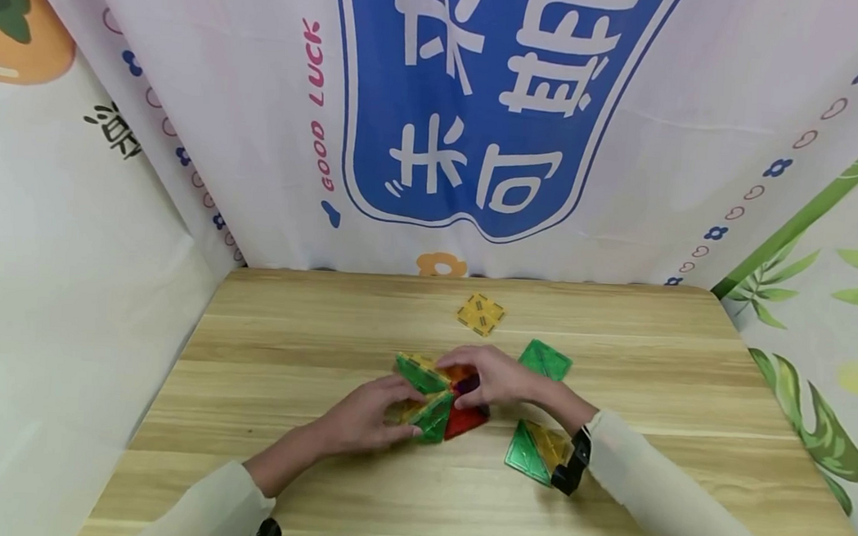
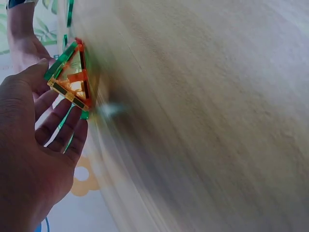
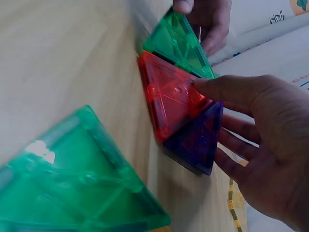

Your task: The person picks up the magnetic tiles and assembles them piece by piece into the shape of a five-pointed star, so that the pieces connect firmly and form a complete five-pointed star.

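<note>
A small standing cluster of translucent magnetic tiles sits on the table between both hands. It includes a green triangle (image 3: 176, 43), a red triangle (image 3: 169, 92) and a purple triangle (image 3: 198, 137). In the left wrist view a yellow triangle (image 2: 59, 90) shows on the cluster's left side. My left hand (image 1: 370, 416) holds that side, thumb on a green tile and fingers along the yellow one. From the right, my right hand (image 1: 494, 376) grips the cluster, its thumb against the red triangle and its fingers behind the purple one. The cluster's far side is partly hidden.
A yellow square tile (image 1: 481, 314) lies on the wooden table (image 1: 308, 318) behind the cluster. Green tiles (image 1: 545, 359) lie to the right. Nearer, under the right wrist, lies a green triangle (image 1: 528, 454) beside a yellow one (image 1: 547, 443). Printed cloth (image 1: 278, 209) hangs behind.
</note>
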A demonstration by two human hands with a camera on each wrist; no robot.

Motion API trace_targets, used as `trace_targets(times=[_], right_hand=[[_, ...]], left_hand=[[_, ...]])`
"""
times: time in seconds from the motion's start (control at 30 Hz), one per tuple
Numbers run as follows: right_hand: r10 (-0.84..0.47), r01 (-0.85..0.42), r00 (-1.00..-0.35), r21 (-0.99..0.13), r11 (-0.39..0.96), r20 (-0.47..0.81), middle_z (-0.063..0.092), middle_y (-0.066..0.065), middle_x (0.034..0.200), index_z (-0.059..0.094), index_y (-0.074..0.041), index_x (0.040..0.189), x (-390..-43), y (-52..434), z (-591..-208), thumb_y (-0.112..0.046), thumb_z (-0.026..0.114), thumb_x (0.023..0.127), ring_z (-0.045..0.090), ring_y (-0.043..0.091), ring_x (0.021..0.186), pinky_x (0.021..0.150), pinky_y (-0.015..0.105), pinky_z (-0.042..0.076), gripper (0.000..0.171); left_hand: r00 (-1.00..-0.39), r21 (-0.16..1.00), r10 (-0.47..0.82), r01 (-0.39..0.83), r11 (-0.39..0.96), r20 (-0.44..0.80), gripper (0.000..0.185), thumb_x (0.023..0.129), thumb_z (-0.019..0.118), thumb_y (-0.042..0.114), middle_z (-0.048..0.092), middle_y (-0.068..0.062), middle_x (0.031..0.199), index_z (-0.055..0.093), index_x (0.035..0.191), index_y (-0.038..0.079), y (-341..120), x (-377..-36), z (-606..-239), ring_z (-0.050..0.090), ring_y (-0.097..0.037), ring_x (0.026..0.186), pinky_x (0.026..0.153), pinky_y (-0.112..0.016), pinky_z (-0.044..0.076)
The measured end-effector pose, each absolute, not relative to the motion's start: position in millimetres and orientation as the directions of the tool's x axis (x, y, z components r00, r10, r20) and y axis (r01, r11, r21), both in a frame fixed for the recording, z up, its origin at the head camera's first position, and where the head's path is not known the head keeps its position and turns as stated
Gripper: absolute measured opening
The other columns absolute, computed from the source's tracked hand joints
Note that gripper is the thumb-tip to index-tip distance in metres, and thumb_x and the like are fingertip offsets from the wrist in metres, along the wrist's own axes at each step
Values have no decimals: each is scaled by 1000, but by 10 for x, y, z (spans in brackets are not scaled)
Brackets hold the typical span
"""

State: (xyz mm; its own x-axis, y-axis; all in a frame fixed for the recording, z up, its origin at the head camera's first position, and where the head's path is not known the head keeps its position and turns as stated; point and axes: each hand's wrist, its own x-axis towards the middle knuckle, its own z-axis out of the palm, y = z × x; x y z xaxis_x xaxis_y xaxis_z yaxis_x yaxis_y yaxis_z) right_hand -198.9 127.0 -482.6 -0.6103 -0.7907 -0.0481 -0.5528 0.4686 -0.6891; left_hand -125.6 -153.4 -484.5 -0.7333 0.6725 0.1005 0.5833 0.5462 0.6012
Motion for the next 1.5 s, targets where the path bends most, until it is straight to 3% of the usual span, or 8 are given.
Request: trace_targets(times=[0.23, 0.5, 0.63, 0.8, 0.97, 1.13, 1.33, 1.5], right_hand=[[-804, -568, -594, -700, 433, -15, 62, 9, 148, 62, -9, 147, -2006, 1315, -4820, -19, 85, 92, 61, 25, 130, 107, 44, 54, 60], [-726, -579, -684, -658, 481, 71, 69, 11, 134, 67, -3, 138, -1846, 1687, -4725, -24, 85, 92, 68, 31, 119, 98, 50, 58, 54], [-698, -572, -714, -621, 536, 54, 72, 10, 128, 69, -2, 135, -1721, 1928, -4712, -26, 85, 91, 68, 29, 113, 94, 50, 59, 52], [-657, -528, -754, -598, 604, 1, 73, 6, 127, 71, -3, 131, -1588, 2170, -4752, -31, 87, 90, 68, 23, 115, 97, 47, 58, 52], [-618, -489, -786, -597, 636, -15, 75, 3, 108, 74, -1, 122, -1464, 2364, -4809, -32, 91, 85, 69, 16, 96, 83, 36, 61, 52], [-578, -441, -815, -597, 670, -47, 69, -6, 92, 75, -4, 114, -1337, 2473, -4817, -36, 94, 80, 63, 8, 82, 71, 26, 57, 51], [-549, -399, -830, -590, 702, -93, 68, -7, 89, 75, -4, 110, -1219, 2497, -4801, -37, 97, 75, 61, 5, 80, 70, 24, 56, 52], [-525, -368, -842, -581, 727, -124, 67, -8, 91, 74, -2, 113, -1121, 2472, -4806, -37, 100, 70, 60, 5, 81, 70, 23, 54, 62]], left_hand=[[-744, 544, 651, 611, 575, 147, 39, 93, 84, 32, 71, -3, 124, 74, 124, 10, -1487, -1225, -4809, 67, -18, 116, 99, -40, 58], [-747, 593, 624, 615, 520, 229, 32, 97, 81, 26, 72, -6, 118, 75, 123, 8, -1190, -1182, -4637, 69, -19, 105, 90, -36, 61], [-749, 649, 643, 571, 502, 162, 35, 99, 78, 25, 73, -9, 120, 73, 128, 8, -968, -1140, -4585, 68, -18, 103, 85, -34, 61], [-743, 680, 662, 535, 502, 96, 39, 99, 78, 26, 73, -8, 124, 70, 132, 7, -739, -1096, -4588, 69, -16, 110, 89, -24, 58], [-745, 779, 667, 407, 478, -20, 46, 100, 77, 25, 72, -12, 131, 66, 138, 3, -550, -1065, -4599, 72, -16, 113, 93, -21, 57], [-750, 869, 650, 233, 437, -126, 49, 99, 77, 20, 69, -16, 136, 63, 141, -1, -405, -1049, -4653, 71, -21, 118, 95, -21, 57], [-736, 917, 637, 56, 395, -229, 55, 99, 77, 14, 65, -18, 142, 57, 146, -3, -297, -1022, -4745, 67, -28, 127, 98, -21, 56], [-733, 906, 630, 43, 421, -258, 59, 98, 78, 16, 63, -16, 146, 55, 149, -1, -230, -1008, -4797, 65, -25, 129, 101, -25, 56]])
